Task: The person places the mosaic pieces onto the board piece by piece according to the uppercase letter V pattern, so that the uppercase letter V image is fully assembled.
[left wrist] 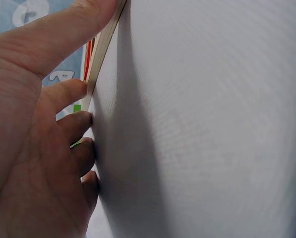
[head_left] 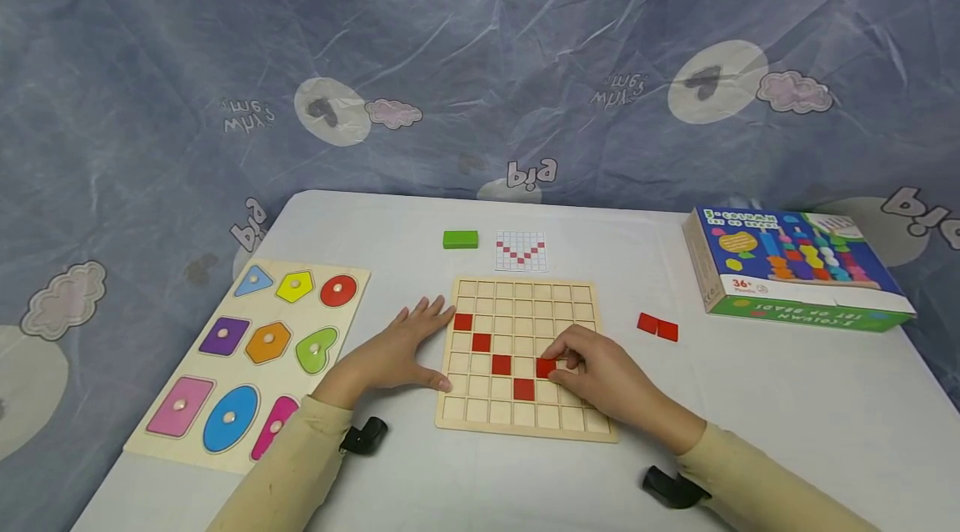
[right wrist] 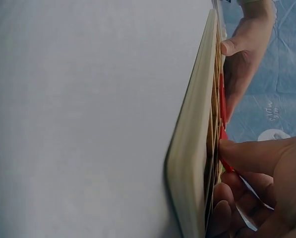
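Observation:
A wooden grid board (head_left: 480,421) lies on the white table, with red square tiles in several cells, such as one red tile (head_left: 524,389) low in the middle. My right hand (head_left: 600,369) pinches another red tile (head_left: 546,368) between thumb and fingers at a cell right of the middle. In the right wrist view this pinched tile (right wrist: 225,157) is tilted against the board. My left hand (head_left: 397,348) has its fingers spread, with thumb and fingertips at the board's left edge. Behind the board lies a pattern card (head_left: 521,251) showing red squares in a V.
Two loose red tiles (head_left: 657,327) lie right of the board. A green block (head_left: 461,240) sits beside the card. On the left is a shape puzzle board (head_left: 247,369) with knobbed pieces, partly under the left sleeve. A toy box (head_left: 798,265) stands at the back right.

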The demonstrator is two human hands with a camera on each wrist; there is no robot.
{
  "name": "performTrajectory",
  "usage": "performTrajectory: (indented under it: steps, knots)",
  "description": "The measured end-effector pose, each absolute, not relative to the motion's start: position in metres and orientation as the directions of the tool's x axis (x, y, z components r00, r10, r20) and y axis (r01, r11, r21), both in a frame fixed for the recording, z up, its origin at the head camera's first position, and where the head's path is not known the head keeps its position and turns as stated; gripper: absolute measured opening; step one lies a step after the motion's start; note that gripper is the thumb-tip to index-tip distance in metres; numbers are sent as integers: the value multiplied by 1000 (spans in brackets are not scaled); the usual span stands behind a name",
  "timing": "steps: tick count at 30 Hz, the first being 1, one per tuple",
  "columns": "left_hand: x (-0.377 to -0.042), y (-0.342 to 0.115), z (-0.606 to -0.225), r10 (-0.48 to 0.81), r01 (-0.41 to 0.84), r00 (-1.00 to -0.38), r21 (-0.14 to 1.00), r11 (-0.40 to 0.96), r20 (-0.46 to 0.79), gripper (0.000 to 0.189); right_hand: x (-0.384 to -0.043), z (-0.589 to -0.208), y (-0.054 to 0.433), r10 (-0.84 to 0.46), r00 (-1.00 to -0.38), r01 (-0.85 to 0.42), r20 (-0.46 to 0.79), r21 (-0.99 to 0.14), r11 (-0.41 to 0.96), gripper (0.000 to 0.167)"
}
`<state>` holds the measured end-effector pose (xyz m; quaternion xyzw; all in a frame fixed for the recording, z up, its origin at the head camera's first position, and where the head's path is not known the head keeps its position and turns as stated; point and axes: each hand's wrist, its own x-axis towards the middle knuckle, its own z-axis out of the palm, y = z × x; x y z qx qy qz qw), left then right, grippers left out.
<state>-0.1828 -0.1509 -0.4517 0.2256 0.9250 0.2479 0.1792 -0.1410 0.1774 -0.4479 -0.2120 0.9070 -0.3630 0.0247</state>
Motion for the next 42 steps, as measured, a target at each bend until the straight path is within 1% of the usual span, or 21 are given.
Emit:
performTrajectory:
  steps: [6,10,25,34,42]
  knots:
    - [-183,-151,-453,502,328,-836,533,780,-221,116,-141,-447,176,-406,-908,-375,105,-639,672,16]
    - [-183,-151,-453,500,327,-837,532,781,-220,116,-141,-447,176,-413,-906,-376,93,-625,684,19]
    - [-184,-151,-454,509,339,-833,526,780,-217,116,-144,-448,178,-432,-899,-382,70,-608,696,20]
    - [-183,-151,-453,510,339,-833,529,778,-216,116,-142,-447,176,-421,-906,-362,49,-608,707,22]
    - [-183,-151,-453,512,341,-832,529,777,-215,115,-141,-446,178,-397,-917,-323,31,-639,698,26]
